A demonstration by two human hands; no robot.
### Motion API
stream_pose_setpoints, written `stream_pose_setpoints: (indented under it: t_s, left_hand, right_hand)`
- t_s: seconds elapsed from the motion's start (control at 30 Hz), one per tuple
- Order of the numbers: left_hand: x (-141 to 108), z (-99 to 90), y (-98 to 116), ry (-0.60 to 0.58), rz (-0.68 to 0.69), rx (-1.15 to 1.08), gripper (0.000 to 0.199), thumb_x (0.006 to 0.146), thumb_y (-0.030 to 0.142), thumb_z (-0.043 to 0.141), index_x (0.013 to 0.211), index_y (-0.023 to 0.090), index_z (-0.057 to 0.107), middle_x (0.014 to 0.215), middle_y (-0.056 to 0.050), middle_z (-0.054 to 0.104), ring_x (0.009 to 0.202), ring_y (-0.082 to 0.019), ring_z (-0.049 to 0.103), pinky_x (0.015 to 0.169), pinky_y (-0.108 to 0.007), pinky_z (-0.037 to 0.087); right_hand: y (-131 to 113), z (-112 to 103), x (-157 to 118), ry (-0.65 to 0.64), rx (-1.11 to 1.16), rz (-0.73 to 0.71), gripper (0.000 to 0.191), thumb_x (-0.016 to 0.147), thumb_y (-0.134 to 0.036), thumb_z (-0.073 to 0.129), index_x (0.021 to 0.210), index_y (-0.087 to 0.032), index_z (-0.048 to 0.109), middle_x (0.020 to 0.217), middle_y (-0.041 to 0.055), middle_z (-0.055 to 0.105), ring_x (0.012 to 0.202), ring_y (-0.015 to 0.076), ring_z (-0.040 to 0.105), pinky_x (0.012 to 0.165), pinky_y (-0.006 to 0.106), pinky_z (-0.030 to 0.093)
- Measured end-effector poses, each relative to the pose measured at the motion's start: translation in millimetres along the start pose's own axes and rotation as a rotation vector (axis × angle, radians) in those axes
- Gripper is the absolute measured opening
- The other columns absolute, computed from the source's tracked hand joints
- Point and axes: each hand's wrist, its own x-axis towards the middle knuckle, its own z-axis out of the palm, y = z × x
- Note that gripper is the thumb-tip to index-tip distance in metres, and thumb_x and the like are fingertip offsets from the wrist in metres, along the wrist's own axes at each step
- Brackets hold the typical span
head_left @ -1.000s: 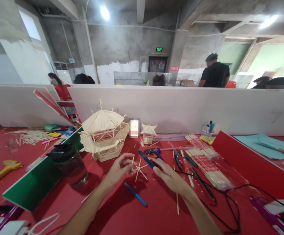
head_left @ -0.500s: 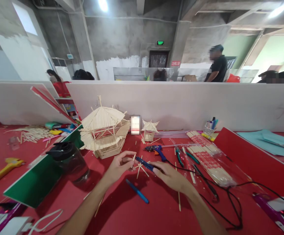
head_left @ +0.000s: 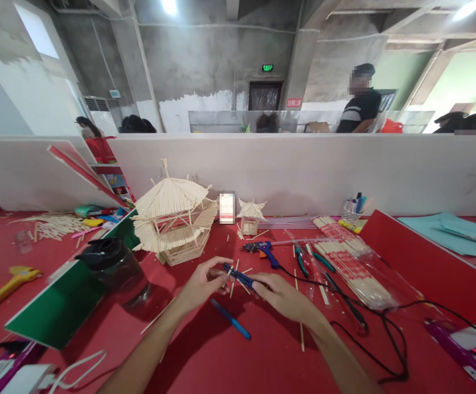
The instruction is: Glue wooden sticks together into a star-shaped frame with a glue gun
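My right hand (head_left: 279, 293) is closed round a slim dark blue cutting tool (head_left: 241, 276), whose exact kind is not clear. Its tip meets a short wooden stick (head_left: 230, 270) pinched in the fingers of my left hand (head_left: 205, 283). Below and behind the tool, several pale wooden sticks (head_left: 233, 285) lie on the red tabletop (head_left: 205, 355), partly hidden by it. A blue pen (head_left: 231, 319) rests just in front of my hands. Farther back stand a large stick pavilion (head_left: 174, 219) and a small stick pavilion (head_left: 251, 216).
A blue glue gun (head_left: 262, 250) lies beyond my right hand, its black cable running right. Bagged sticks (head_left: 355, 276) and green-handled pliers (head_left: 301, 262) are to the right. Left stand a dark water bottle (head_left: 116, 271) and a green board (head_left: 61, 309). A white partition (head_left: 303, 169) closes the back.
The tool's tip has moved slightly left and now crosses the stick in my left hand. The loose sticks beneath look shifted. A person behind the partition has turned a little.
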Motion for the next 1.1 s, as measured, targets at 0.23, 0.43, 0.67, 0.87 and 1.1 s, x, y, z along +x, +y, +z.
stream_pose_setpoints:
  t_s: [0.23,0.43,0.67,0.87,1.1]
  left_hand:
    - [2.3,-1.4,-2.1,0.0,0.014,-0.002,0.045,0.079,0.047,0.076,0.11,0.018,0.06,0.083,-0.003,0.07,0.066,-0.015,0.068,0.062,-0.027,0.054]
    - [2.3,-1.9,-2.7,0.004,0.004,0.006,0.044,0.078,0.046,0.076,0.11,0.02,0.059,0.084,-0.003,0.071,0.065,-0.015,0.068,0.062,-0.028,0.053]
    - [2.9,-1.9,-4.2,0.011,0.013,-0.004,0.043,0.078,0.045,0.076,0.109,0.02,0.059,0.083,-0.003,0.071,0.064,-0.016,0.068,0.061,-0.028,0.054]
    - [2.6,-1.3,-3.4,0.017,0.02,-0.01,0.044,0.078,0.046,0.076,0.109,0.02,0.059,0.083,-0.003,0.071,0.063,-0.015,0.067,0.061,-0.027,0.055]
    - [2.5,1.1,-4.0,0.026,0.03,-0.037,0.045,0.078,0.043,0.077,0.112,0.019,0.058,0.083,-0.003,0.073,0.06,-0.013,0.066,0.06,-0.026,0.056]
  right_hand:
    - [-2.6,-0.6,0.6,0.026,0.023,-0.012,0.036,0.1,-0.035,0.045,0.122,-0.021,0.07,0.119,0.0078,0.073,0.109,0.025,0.066,0.097,0.037,0.047]
    - [-4.9,-0.4,1.7,0.038,0.04,-0.043,0.037,0.1,-0.034,0.044,0.125,-0.022,0.069,0.122,0.0073,0.072,0.109,0.0245,0.067,0.096,0.036,0.048]
    - [-3.3,1.0,2.5,0.047,0.019,-0.04,0.037,0.1,-0.034,0.044,0.126,-0.023,0.068,0.124,0.0074,0.071,0.113,0.0243,0.066,0.098,0.036,0.047]
    - [-3.7,2.1,3.5,0.048,0.053,-0.049,0.036,0.1,-0.031,0.045,0.126,-0.023,0.068,0.124,0.0077,0.071,0.111,0.0236,0.066,0.097,0.035,0.047]
    - [-3.2,2.6,3.3,0.066,0.048,-0.041,0.035,0.099,-0.03,0.046,0.125,-0.023,0.069,0.122,0.0076,0.072,0.111,0.0244,0.066,0.098,0.037,0.047]
